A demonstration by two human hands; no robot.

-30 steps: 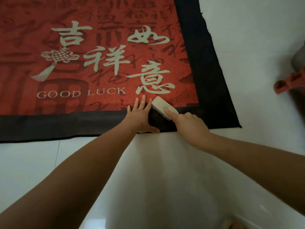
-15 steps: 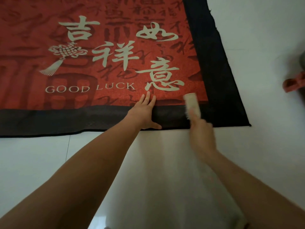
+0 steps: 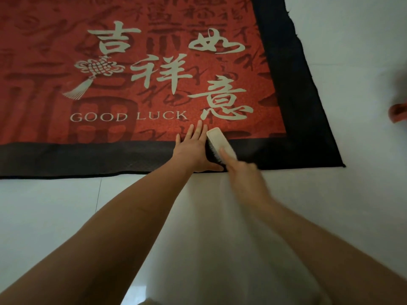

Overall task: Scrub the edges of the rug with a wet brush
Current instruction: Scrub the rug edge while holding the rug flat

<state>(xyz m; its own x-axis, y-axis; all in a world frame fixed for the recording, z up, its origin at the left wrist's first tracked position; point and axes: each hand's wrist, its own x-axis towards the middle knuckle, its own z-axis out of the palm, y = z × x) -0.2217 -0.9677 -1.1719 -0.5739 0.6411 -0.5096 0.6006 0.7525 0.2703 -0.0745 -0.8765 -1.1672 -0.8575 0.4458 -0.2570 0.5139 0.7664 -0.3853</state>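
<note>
Scrubbing the near black border, lower centre of frame: your right hand point(image 3: 241, 172) is curled round the near end of the brush point(image 3: 221, 146), index finger laid along its pale back, bristles down on the dark band. Hand is motion-blurred, so the exact finger wrap is hard to read.

Left to right: rug point(image 3: 136, 84) fills the upper left and centre, red field with cream characters and "GOOD LUCK", black border running along the bottom and up the right side. Your left hand point(image 3: 193, 148) lies flat, fingers straight and spread, pressing the border and the red edge, just left of the brush and touching or nearly touching it. Brush's long axis runs diagonally, far end toward upper left, near end toward your right wrist. It sits straight ahead of the right hand, across the red/black seam.

Right of the brush: unscrubbed border stretches to the rug corner point(image 3: 342, 165) at lower right. Looks like the free way to go. Leftward, your own flat hand blocks the stroke.

White floor point(image 3: 66, 216) below and right. Reddish object point(image 3: 398, 113) at the right frame edge, well apart, cut off, can't identify.
</note>
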